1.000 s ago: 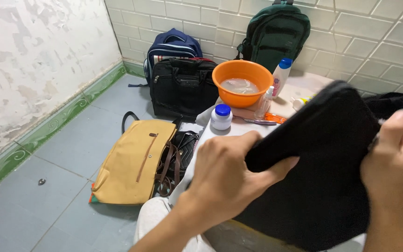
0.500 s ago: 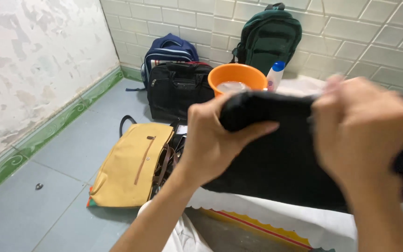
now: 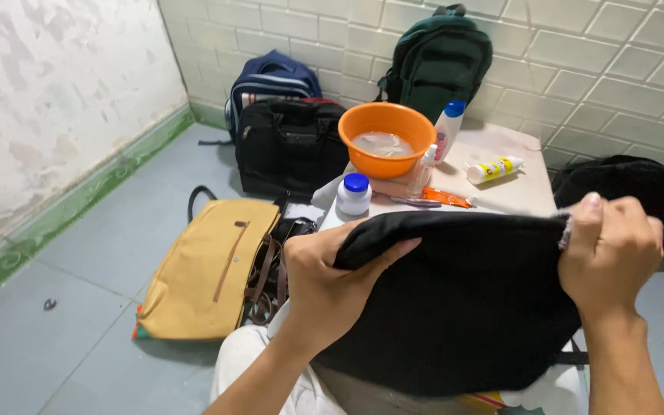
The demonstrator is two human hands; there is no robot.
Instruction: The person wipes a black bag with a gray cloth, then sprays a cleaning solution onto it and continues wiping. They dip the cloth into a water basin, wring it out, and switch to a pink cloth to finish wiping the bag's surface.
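Black bag (image 3: 463, 307): soft, dark, matte fabric, held up over the person's lap, nearest the viewer; left hand (image 3: 332, 284) grips its upper left edge, fingers folded around the cloth; right hand (image 3: 612, 253) pinches its upper right corner, fingers clenched on it.

Small table (image 3: 501, 192): just behind the black bag, pale cloth cover; carries a white jar with blue lid (image 3: 354, 194), an orange basin (image 3: 386, 139), a white bottle (image 3: 448, 131) and a lying tube (image 3: 495, 169).

Floor (image 3: 101, 253): grey-blue tiles left of the black bag; tan bag (image 3: 209, 269) lying flat.

Beyond the black bag, by the tiled wall (image 3: 616, 69): black briefcase (image 3: 290, 146), navy backpack (image 3: 270, 81), green backpack (image 3: 436, 61).
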